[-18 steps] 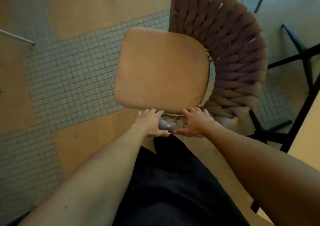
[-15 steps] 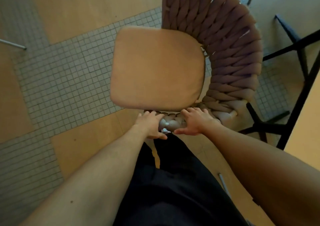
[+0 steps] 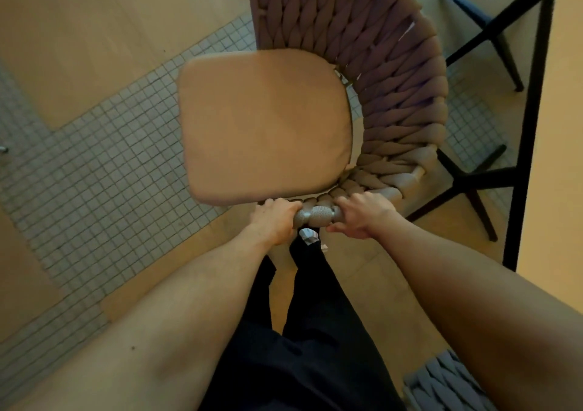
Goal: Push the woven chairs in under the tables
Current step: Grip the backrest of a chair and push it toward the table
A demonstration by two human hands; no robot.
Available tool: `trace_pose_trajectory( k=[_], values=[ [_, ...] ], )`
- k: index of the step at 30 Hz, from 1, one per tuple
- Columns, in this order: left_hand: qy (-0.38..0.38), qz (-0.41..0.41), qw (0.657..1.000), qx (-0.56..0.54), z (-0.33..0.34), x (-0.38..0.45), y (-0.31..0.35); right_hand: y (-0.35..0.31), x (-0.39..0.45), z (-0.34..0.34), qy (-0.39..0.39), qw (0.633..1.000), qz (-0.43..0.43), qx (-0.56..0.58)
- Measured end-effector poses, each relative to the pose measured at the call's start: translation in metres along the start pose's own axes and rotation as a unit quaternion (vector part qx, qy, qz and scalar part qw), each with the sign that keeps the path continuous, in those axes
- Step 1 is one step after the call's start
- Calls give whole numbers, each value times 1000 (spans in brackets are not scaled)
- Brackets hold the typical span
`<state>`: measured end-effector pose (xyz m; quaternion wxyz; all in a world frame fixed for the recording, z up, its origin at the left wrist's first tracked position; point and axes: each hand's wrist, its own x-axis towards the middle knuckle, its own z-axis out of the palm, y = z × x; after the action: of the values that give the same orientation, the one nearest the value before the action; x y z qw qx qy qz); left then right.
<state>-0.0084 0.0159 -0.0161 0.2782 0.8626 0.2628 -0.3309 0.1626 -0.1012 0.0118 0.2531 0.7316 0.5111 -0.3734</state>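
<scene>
Woven cord, thick and taupe, wraps the rail that our hands hold: our left hand point(image 3: 273, 221) curls over the near end of the woven chair point(image 3: 400, 95), and our right hand point(image 3: 362, 213) grips the same rail just beside it, with a short stretch of grey wrapped rail point(image 3: 317, 215) showing between them. Both hands are clamped on the chair's edge, fingers folded over the top and thumbs underneath.

Past our knuckles lies the tan seat cushion point(image 3: 262, 123), resting in the chair's curved braided back, which sweeps round the right side and up to the top of the view. The chair stands on a floor of pale wood and small grey mosaic tiles point(image 3: 104, 171). Its dark legs point(image 3: 467, 186) spread out to the right, close to the black frame point(image 3: 533, 120) of the tabletop point(image 3: 564, 158), whose light wooden edge runs down the right side. The seat sits beside that tabletop, not under it. At the lower right, part of a second, grey woven chair point(image 3: 448, 382) shows. Our dark trousers point(image 3: 303, 347) fill the space between our forearms.
</scene>
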Motion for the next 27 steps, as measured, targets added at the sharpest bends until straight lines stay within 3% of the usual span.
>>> trace_pose_trajectory(
  k=[11, 17, 22, 27],
  values=[
    [18, 20, 992, 120, -52, -13, -116, -132, 21, -25, 45, 983, 68, 167],
    [44, -29, 978, 201, -88, -19, -170, -205, 38, -47, 86, 960, 77, 254],
    [54, -79, 974, 206, -83, -24, -177, -209, 34, -42, 69, 976, 28, 205],
    [21, -90, 971, 219, -74, -29, -146, -163, 18, -27, 27, 993, -36, 111]
  ],
)
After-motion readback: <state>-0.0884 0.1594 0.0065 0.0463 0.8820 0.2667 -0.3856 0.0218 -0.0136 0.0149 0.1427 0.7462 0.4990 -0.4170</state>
